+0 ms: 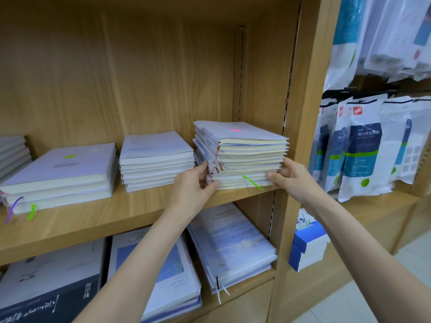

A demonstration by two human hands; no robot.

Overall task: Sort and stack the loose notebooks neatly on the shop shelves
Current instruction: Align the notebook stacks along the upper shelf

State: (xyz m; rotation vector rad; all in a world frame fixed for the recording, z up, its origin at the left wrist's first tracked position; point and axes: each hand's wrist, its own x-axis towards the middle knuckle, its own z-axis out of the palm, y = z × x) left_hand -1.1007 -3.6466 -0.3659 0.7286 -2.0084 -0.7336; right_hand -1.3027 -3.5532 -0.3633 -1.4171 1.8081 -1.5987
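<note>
A tall stack of pale lilac notebooks (pixel 242 150) stands at the right end of the wooden shelf (pixel 130 213), slightly uneven, with a green ribbon hanging from its lower part. My left hand (pixel 198 180) grips the stack's lower left corner, thumb in front and fingers curled round the spines. My right hand (pixel 289 176) holds the lower right side, thumb across the page edges. A shorter stack (pixel 154 155) sits in the middle of the shelf. A wider low stack (pixel 60 173) with purple and green ribbons lies to the left.
The shelf's right wall (pixel 291 113) is close beside the tall stack. More notebook piles (pixel 231 243) fill the lower shelf. Packaged goods (pixel 363 148) hang on the rack at right, and a blue and white box (pixel 307 243) sits below them. Grey notebooks (pixel 11 150) are at far left.
</note>
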